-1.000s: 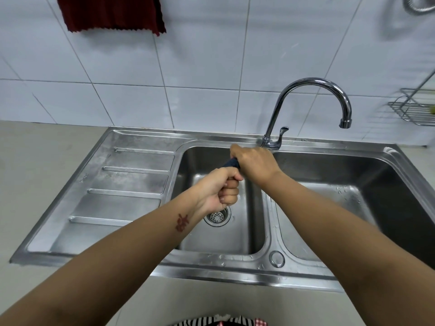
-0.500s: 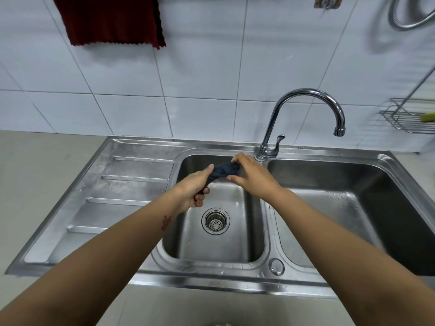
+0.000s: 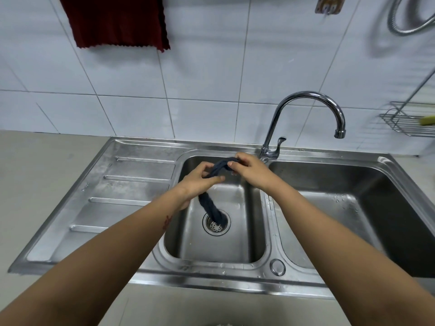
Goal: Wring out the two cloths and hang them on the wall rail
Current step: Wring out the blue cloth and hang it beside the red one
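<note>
At centre frame, your left hand [image 3: 200, 178] and right hand [image 3: 249, 169] both grip a twisted dark blue cloth [image 3: 219, 168] over the sink's [image 3: 141, 184] left basin, its tail dangling toward the drain [image 3: 216, 225]. A dark red cloth [image 3: 117, 20] already hangs at upper left; the blue one is not yet hung.

A dark navy cloth twisted into a tight rope [image 3: 217, 169] was held above the left basin, its upper part bunched and arched, its lower end [image 3: 211, 209] dangling towards the drain. A dark red cloth with a zigzag hem [image 3: 117, 21] hung flat against the white tiles at upper left, its top cut off by the frame edge
</note>
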`<state>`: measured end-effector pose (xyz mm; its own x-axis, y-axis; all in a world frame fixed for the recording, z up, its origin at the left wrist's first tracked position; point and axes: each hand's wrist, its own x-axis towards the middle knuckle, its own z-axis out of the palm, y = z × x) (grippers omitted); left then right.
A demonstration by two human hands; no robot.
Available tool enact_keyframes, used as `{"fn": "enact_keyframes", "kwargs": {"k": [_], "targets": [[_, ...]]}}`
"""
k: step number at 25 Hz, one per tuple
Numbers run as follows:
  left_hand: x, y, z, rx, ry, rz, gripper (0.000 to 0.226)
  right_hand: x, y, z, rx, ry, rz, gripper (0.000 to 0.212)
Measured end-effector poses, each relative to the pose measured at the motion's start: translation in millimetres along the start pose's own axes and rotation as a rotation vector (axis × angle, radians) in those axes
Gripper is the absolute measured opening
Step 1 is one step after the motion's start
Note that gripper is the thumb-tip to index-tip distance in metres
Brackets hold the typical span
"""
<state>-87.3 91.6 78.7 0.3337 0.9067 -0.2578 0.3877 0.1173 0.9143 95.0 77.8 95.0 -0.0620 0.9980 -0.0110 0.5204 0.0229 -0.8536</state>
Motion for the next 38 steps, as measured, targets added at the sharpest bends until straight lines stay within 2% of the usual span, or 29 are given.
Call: {"fn": "enact_keyframes", "kwargs": {"k": [3, 5, 7, 10, 13, 18, 22, 27, 31, 33, 35, 38], "targets": [[-0.6, 5.7, 6.2, -0.044, 0.004, 0.127, 0.027, -1.1, -11.6, -1.2, 0.108, -0.038, -0.004, 0.013], [-1.0, 8.4, 12.0, -0.067, 0.047, 0.202, 0.012, -3.7, -16.6, -0.5, 0.155, -0.021, -0.005, 0.021], [0.7, 10.3, 16.1, -0.098, 0.101, 0.228, 0.013, -5.2, -18.8, 0.0, 0.236, 0.007, 0.010, 0.023], [0.9, 13.1, 18.0, -0.129, 0.076, 0.204, 0.020, -4.7, -19.4, 0.2, 0.351, 0.043, 0.044, 0.015], [3.5, 15.0, 17.2, -0.169, 0.050, 0.188, 0.025, -3.6, -18.5, -0.4, 0.353, 0.061, 0.081, 0.016], [9.4, 13.3, 14.9, -0.139, 0.166, 0.213, 0.024, -3.3, -15.0, 0.2, 0.337, 0.071, 0.158, 0.017], [10.9, 15.9, 17.9, -0.166, 0.279, 0.214, 0.026, -3.4, -15.8, 1.4, 0.411, 0.064, 0.246, 0.009], [13.9, 28.3, 21.2, -0.321, 0.355, 0.138, 0.008, 0.1, -18.8, 8.2, 0.690, 0.152, 0.285, 0.019], [14.0, 33.7, 19.1, -0.396, 0.252, 0.128, 0.008, 2.5, -16.7, 8.6, 0.862, 0.201, 0.322, 0.018], [11.9, 34.5, 19.2, -0.361, 0.186, 0.139, 0.005, 3.6, -14.6, 7.9, 0.947, 0.160, 0.338, 0.029], [11.1, 34.0, 18.6, -0.381, 0.170, 0.143, 0.010, 2.6, -13.3, 6.9, 0.931, 0.126, 0.312, 0.035], [11.4, 36.4, 17.9, -0.435, 0.213, 0.120, 0.015, -1.9, -11.0, 2.3, 0.885, 0.104, 0.248, 0.017]]}}
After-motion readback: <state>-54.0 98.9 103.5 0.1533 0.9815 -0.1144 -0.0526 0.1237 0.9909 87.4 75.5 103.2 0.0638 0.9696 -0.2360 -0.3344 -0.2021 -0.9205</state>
